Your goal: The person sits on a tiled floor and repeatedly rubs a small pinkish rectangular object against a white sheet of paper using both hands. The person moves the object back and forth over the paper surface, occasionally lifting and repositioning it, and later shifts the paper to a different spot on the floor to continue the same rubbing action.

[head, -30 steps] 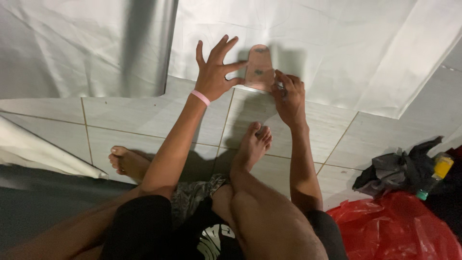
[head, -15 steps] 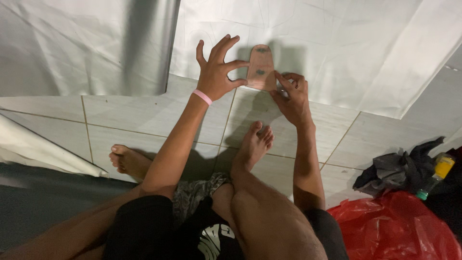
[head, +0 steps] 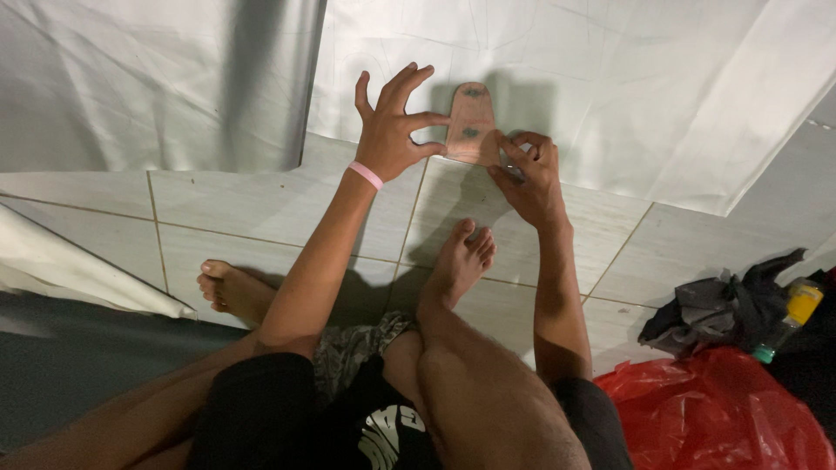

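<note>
A small brown template [head: 471, 124], rounded at its far end, lies flat on a white sheet [head: 610, 78] spread over the tiled floor. My left hand [head: 392, 130], with a pink band on the wrist, has its fingers spread and its thumb pressing the template's left edge. My right hand [head: 527, 170] is curled at the template's lower right corner, fingertips pinched together on something too small to make out. My bare feet and knees fill the lower middle.
A red plastic bag [head: 723, 418] lies at the lower right, with dark crumpled cloth [head: 723, 305] and a yellow-capped bottle [head: 797, 309] beside it. More white sheet [head: 148, 78] covers the far left. A grey mat [head: 78, 357] lies at the near left.
My right hand has slid down from the template's right side to its lower right corner. My left hand stays pressed on the left edge.
</note>
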